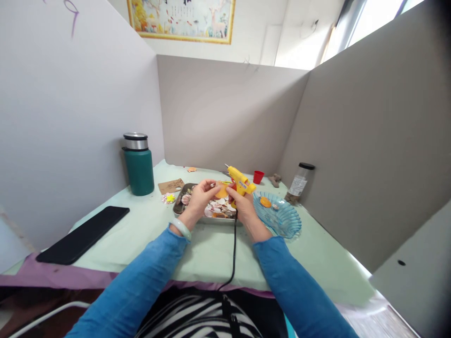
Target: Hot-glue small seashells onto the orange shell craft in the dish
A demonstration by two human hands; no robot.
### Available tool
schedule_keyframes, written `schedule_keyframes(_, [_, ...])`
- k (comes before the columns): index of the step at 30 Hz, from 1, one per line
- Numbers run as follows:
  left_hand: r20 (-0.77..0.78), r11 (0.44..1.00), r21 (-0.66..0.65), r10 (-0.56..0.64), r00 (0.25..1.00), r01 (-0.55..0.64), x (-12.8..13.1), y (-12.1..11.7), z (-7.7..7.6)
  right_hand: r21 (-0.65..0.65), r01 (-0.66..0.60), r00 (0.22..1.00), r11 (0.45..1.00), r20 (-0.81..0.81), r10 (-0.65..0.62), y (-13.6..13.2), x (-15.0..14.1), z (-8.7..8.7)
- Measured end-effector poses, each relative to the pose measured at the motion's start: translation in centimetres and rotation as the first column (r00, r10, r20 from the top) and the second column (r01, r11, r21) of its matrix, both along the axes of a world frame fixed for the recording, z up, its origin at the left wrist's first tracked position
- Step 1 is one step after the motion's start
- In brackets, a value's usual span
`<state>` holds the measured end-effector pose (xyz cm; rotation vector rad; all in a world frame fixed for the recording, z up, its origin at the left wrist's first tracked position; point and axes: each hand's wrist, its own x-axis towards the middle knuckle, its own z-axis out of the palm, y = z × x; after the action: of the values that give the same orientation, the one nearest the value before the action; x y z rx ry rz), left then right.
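My left hand [200,201], a pale bangle at its wrist, is closed, with thumb and forefinger pinched on a small whitish shell [213,185]. My right hand [245,206] is wrapped round a yellow glue gun [239,178], whose nozzle points up and to the left. A flat orange shell [222,191] is between the two hands, by my right thumb and the left fingertips; which hand bears it I cannot tell. Under the hands stands a metal tray [207,220] of mixed shells, partly hidden. The gun's black cord [234,253] runs down over the table edge.
A blue glass plate [287,220] with an orange shell stands at right, near a red cup [258,177] and a black-lidded jar [299,184]. At left are a green bottle [138,166], a black flat case [84,234] and brown cardboard [171,186]. Grey partitions surround the table.
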<state>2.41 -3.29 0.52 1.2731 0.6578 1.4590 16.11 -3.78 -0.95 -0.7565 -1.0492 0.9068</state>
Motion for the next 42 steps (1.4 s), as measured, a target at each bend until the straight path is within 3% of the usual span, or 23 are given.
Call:
schedule_keyframes(11, [-0.081,0.993,0.060,0.103,0.991,-0.098,-0.4,0.6,-0.1,-0.030,0.147,0.986,0.989,0.080,-0.145,-0.1,-0.1,0.2])
schedule_keyframes(17, [-0.157,0.988,0.049,0.156,0.975,-0.150,-0.4,1.0,-0.6,-0.033,0.130,0.983,0.991,0.134,-0.125,0.6,0.2,-0.7])
schedule_keyframes(42, [-0.202,0.992,0.046,0.126,0.971,-0.119,-0.5,1.0,-0.4,-0.075,0.161,0.977,0.984,0.150,-0.149,0.8,0.2,-0.8])
